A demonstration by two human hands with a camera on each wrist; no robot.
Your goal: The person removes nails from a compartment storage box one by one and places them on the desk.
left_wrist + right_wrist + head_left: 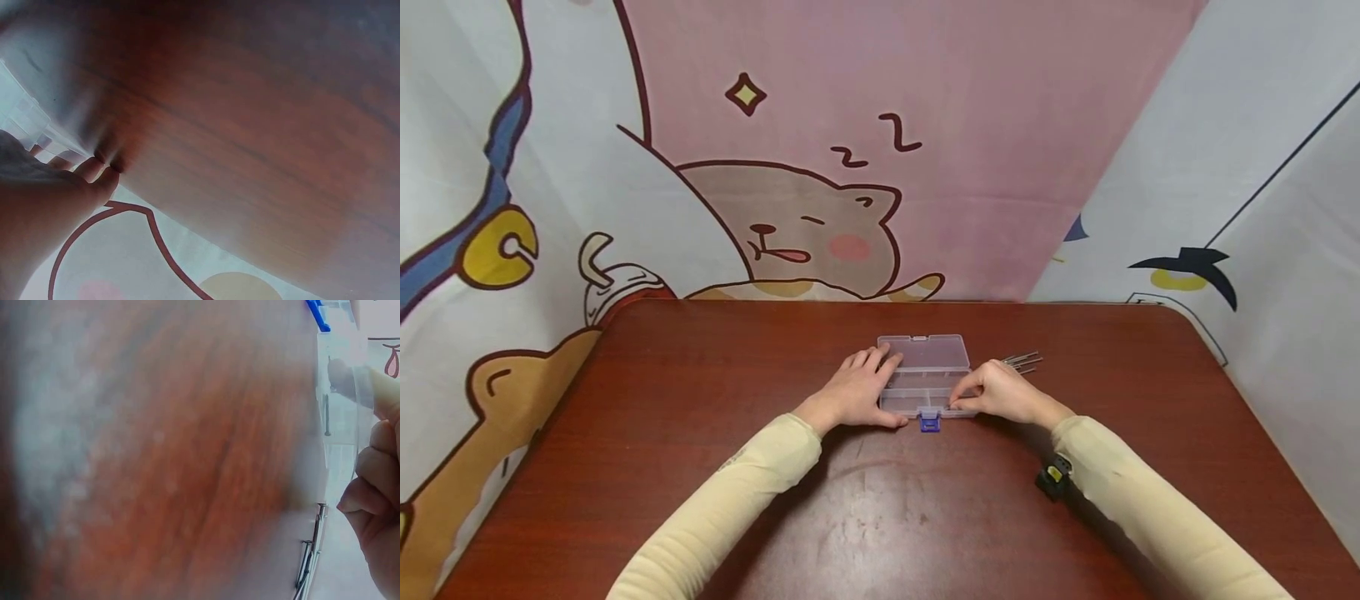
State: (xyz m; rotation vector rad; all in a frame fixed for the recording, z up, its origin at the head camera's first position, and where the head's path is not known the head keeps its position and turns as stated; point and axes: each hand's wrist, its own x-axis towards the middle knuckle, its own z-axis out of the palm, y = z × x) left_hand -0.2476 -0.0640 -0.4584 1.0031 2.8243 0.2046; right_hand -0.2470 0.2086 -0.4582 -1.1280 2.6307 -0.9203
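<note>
A clear plastic compartment box lies on the table with its lid folded back and its blue latch toward me. Fingers spread, my left hand rests along the box's left side, thumb by the front corner. My right hand dips thumb and forefinger into the front right compartment, its other fingers curled. In the right wrist view a thin metal nail lies along that compartment's wall, with the fingertips right at its upper end. The left wrist view shows only part of the left hand.
Several loose metal nails lie on the table just behind the right hand, beside the box. The reddish-brown table reaches back to a cartoon-printed cloth. A small dark device sits at the right wrist.
</note>
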